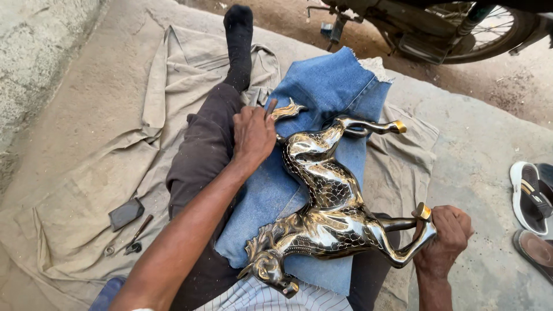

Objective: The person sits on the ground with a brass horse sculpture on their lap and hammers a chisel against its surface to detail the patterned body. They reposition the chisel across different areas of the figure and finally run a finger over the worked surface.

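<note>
1. Here, the metal horse figure [328, 201] lies on its side on blue denim cloth [328, 92] across the person's lap.
2. The left hand [252, 135] grasps its tail end (fingers curled).
3. The right hand [446, 239] clenches a front leg.

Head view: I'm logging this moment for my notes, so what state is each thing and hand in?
Metal horse figurine: lying on its side across the lap, polished.
Denim cloth: spread under the figurine.
Left hand: holds a small tool against the figurine's tail.
Right hand: closed on a front leg.
Sandals: off, on the ground.
Small hand tool: lying unused on the sheet.
</note>
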